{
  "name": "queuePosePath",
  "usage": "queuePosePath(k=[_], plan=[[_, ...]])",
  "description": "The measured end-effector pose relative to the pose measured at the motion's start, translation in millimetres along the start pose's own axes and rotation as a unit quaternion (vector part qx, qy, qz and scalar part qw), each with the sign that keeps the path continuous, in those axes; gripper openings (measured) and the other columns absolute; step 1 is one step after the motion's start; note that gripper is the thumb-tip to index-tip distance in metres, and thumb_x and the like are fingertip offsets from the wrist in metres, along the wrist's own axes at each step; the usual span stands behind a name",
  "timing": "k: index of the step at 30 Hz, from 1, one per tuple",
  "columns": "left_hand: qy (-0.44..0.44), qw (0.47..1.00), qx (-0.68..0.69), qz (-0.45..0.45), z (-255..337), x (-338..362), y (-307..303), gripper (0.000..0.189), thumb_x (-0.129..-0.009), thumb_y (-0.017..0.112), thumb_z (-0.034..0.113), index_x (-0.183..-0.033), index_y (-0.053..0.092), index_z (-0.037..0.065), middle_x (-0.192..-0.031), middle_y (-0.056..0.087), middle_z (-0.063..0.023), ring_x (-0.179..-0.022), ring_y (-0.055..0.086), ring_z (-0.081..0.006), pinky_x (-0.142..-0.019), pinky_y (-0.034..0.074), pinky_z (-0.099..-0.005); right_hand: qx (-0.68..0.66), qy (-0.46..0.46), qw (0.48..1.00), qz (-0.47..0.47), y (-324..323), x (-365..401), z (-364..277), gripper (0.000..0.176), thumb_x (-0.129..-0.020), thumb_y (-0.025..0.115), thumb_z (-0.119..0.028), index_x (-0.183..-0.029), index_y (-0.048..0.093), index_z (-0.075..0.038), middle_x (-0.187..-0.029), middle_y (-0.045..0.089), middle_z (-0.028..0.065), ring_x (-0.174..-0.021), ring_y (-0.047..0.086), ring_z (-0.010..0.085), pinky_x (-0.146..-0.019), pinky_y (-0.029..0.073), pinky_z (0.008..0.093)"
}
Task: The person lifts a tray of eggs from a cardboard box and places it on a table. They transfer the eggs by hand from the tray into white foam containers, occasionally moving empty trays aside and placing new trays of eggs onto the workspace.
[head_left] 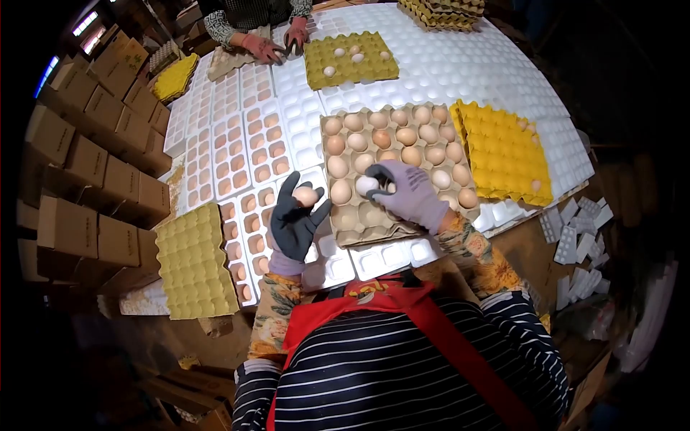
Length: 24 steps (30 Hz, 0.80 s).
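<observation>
A brown egg rests against the cupped fingers of my left hand, which wears a glove with a dark palm. My right hand, in a pale purple glove, reaches over the front part of a grey-brown egg tray. Its fingertips close round a whitish egg at the tray. Brown and pale eggs fill most of the tray's cups, while several cups at its near left corner hold nothing. Beneath my left hand lie white plastic egg packs, many cells holding eggs.
Across the table, a co-worker's gloved hands work beside an olive tray with several eggs. A yellow tray stands at right, and another olive tray at left. Cardboard boxes are stacked leftward; white packs litter the right floor.
</observation>
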<state>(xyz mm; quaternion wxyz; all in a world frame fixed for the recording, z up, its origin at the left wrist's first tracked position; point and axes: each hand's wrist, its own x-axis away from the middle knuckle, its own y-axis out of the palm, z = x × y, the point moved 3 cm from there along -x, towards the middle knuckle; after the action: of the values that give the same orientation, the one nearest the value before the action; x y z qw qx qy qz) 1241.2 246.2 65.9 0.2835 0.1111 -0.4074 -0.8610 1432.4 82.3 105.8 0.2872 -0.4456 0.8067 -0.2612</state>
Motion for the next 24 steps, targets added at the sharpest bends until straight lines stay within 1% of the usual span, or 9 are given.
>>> queuePosePath(k=[2,4,5,6,10,19,21,23,24], plan=[[-0.046,0.996,0.073,0.019,0.2,-11.9,-16.3,0.028,-0.098,0.056,0.026,-0.112,0.064,0.003,-0.106,0.067,-0.0107,-0.103,0.067,-0.0293,-0.097,0.055,-0.0468,-0.370,0.131,0.920,0.004,-23.6,-3.6,3.9,0.050,-0.085,0.075,-0.015,-0.131,0.060,-0.004,-0.098,0.072,0.0063,-0.085,0.067,0.0113,-0.069,0.053,0.0257],[-0.048,0.951,-0.305,0.003,-1.5,-19.5,-18.4,0.020,-0.094,0.065,0.022,-0.105,0.065,0.005,-0.095,0.066,-0.0083,-0.089,0.067,-0.0245,-0.079,0.055,-0.0399,-0.372,0.147,0.916,0.027,-48.0,-10.6,20.5,0.044,-0.088,0.072,-0.013,-0.129,0.063,-0.003,-0.101,0.071,0.0057,-0.086,0.065,0.0093,-0.073,0.053,0.0227],[-0.062,0.839,-0.540,0.018,8.2,-14.4,6.0,0.021,-0.091,0.070,0.020,-0.105,0.066,0.006,-0.092,0.065,-0.0086,-0.085,0.066,-0.0239,-0.074,0.054,-0.0384,-0.303,0.143,0.941,0.042,-57.1,-18.3,26.7,0.043,-0.088,0.071,-0.011,-0.130,0.064,-0.004,-0.104,0.071,0.0067,-0.088,0.065,0.0099,-0.077,0.053,0.0234],[0.058,0.635,-0.770,-0.031,19.2,-8.0,55.6,0.041,-0.080,0.079,0.015,-0.117,0.063,0.010,-0.092,0.062,-0.0123,-0.083,0.065,-0.0269,-0.071,0.053,-0.0401,-0.231,0.119,0.965,0.038,-68.2,-28.8,31.9,0.035,-0.089,0.071,-0.013,-0.122,0.068,-0.004,-0.101,0.071,0.0050,-0.087,0.065,0.0098,-0.076,0.053,0.0234],[0.018,0.420,-0.903,-0.093,0.8,-14.7,78.4,0.057,-0.078,0.074,0.019,-0.131,0.054,0.016,-0.118,0.055,-0.0158,-0.093,0.067,-0.0356,-0.076,0.056,-0.0453,-0.276,0.206,0.939,0.010,-97.7,-87.2,44.2,0.029,-0.088,0.072,-0.013,-0.116,0.071,-0.006,-0.088,0.072,0.0032,-0.064,0.057,0.0066,-0.057,0.048,0.0221],[0.120,0.502,-0.847,-0.128,7.1,-41.6,86.6,0.049,-0.076,0.075,0.015,-0.122,0.059,0.013,-0.126,0.057,-0.0108,-0.097,0.065,-0.0328,-0.079,0.056,-0.0410,-0.379,0.351,0.847,0.123,-54.7,-307.5,203.8,0.022,-0.083,0.077,-0.010,-0.102,0.071,-0.001,-0.082,0.070,0.0075,-0.056,0.058,0.0146,-0.048,0.048,0.0299],[0.070,0.508,-0.845,-0.151,10.4,-48.1,87.4,0.045,-0.078,0.074,0.015,-0.120,0.060,0.011,-0.119,0.061,-0.0109,-0.095,0.066,-0.0328,-0.080,0.056,-0.0401,-0.361,0.247,0.865,0.246,-29.1,-340.8,265.2,0.028,-0.084,0.079,-0.018,-0.106,0.072,-0.003,-0.082,0.070,0.0065,-0.059,0.061,0.0169,-0.055,0.053,0.0334],[-0.015,0.584,-0.798,-0.150,20.7,-71.5,95.7,0.044,-0.078,0.077,0.015,-0.119,0.061,0.010,-0.114,0.063,-0.0110,-0.094,0.067,-0.0319,-0.082,0.056,-0.0393,-0.507,0.261,0.791,0.223,-43.1,-332.0,224.5,0.026,-0.088,0.075,-0.016,-0.110,0.071,-0.002,-0.084,0.071,0.0071,-0.059,0.058,0.0144,-0.053,0.050,0.0303],[-0.042,0.609,-0.780,-0.140,20.8,-78.4,91.8,0.046,-0.075,0.081,0.016,-0.118,0.063,0.009,-0.112,0.065,-0.0109,-0.093,0.068,-0.0311,-0.083,0.056,-0.0388,-0.438,0.231,0.858,0.141,-52.5,-328.1,214.3,0.027,-0.089,0.073,-0.016,-0.112,0.071,-0.001,-0.085,0.072,0.0066,-0.061,0.058,0.0138,-0.053,0.049,0.0290]])
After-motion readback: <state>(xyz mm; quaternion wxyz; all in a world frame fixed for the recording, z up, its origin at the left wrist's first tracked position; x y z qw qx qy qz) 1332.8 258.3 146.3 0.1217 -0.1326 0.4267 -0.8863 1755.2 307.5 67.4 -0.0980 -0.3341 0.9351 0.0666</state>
